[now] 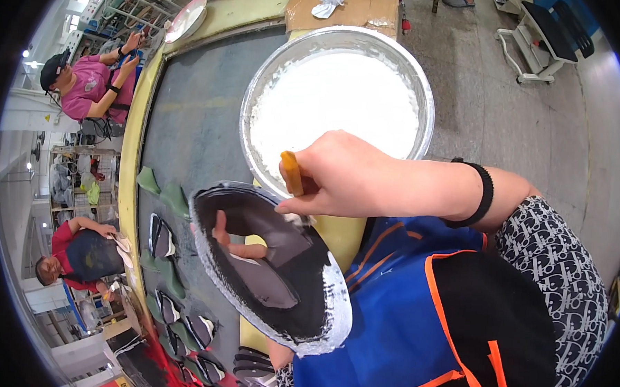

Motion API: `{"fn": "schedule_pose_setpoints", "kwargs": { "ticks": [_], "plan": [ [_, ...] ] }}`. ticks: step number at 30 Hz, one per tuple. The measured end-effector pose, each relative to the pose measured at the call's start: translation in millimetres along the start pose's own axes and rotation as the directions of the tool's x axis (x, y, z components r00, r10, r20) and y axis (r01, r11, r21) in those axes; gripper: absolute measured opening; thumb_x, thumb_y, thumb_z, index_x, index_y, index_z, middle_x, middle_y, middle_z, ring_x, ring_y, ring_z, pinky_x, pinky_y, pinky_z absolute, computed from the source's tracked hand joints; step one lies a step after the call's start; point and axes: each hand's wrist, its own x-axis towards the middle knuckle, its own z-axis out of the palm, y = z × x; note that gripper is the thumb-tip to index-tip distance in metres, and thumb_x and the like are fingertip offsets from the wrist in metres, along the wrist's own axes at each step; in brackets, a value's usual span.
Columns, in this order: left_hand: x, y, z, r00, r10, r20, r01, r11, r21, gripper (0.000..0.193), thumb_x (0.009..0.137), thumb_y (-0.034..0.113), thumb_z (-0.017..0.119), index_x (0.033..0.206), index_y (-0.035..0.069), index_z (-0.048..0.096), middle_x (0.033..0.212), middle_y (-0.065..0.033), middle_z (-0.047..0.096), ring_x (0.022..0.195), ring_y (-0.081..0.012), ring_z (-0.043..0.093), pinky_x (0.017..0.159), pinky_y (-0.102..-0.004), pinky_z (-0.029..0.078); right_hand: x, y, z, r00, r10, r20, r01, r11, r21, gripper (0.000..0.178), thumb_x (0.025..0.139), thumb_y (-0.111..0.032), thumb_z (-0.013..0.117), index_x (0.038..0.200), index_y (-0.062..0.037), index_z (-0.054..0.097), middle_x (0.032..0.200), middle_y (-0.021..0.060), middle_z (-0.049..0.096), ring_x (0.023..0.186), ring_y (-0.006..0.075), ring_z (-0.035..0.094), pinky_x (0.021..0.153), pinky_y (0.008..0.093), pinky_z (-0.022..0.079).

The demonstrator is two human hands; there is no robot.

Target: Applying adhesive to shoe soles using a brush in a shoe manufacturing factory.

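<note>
My left hand (250,250) holds up a dark grey shoe upper (304,259), tilted with its open bottom toward me. A thumb and a finger show through the opening; the rest of that hand is hidden behind the upper. White paste coats the bottom edge, thickest at the near right end. In a closed grip, my right hand (345,176) has a brush (291,173) with a yellow-orange handle. Its pale bristles sit at the upper's right edge, partly covered by my fingers. Just beyond my right hand stands a large metal basin (427,122) of white paste.
Green shoe lasts (175,200) and several shoe uppers (161,235) lie along the left of the grey tabletop (203,113). Dark flat pieces (254,367) are stacked near me. A white cloth (328,4) rests on cardboard (366,13). Two people (93,91) are across the table.
</note>
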Motion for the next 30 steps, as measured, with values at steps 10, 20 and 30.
{"fn": "schedule_pose_setpoints", "kwargs": {
  "ticks": [10,20,30],
  "plan": [
    [41,-4,-22,0.888,0.459,0.012,-0.432,0.826,0.362,0.045,0.104,0.007,0.023,0.148,0.014,0.014,0.143,-0.0320,0.031,0.110,-0.0410,0.061,0.092,-0.0461,0.059,-2,3,-16,0.792,0.383,0.475,-0.581,0.712,0.395,0.037,0.088,-0.029,0.072,0.074,0.0052,0.069,0.065,0.0089,0.069,0.061,0.0139,0.069,0.057,0.0250,0.056],
    [12,-22,-51,0.954,-0.228,-0.195,0.251,0.963,0.102,0.051,0.095,0.015,0.062,0.136,0.002,0.036,0.131,-0.0180,0.042,0.117,-0.0239,0.052,0.080,-0.0361,0.057,-16,9,-26,0.915,0.362,0.181,-0.383,0.632,0.674,0.021,0.092,-0.021,0.067,0.085,-0.0013,0.062,0.071,0.0048,0.064,0.061,0.0105,0.062,0.056,0.0228,0.050],
    [-29,2,-76,0.577,-0.764,-0.289,0.686,0.645,-0.336,0.047,0.103,0.023,0.050,0.140,-0.002,0.035,0.126,-0.0174,0.053,0.107,-0.0244,0.061,0.087,-0.0357,0.057,-11,23,-27,0.888,0.459,-0.032,-0.332,0.687,0.646,0.014,0.092,-0.016,0.066,0.087,-0.0035,0.060,0.075,0.0025,0.061,0.061,0.0088,0.058,0.058,0.0216,0.047]
  ]
}}
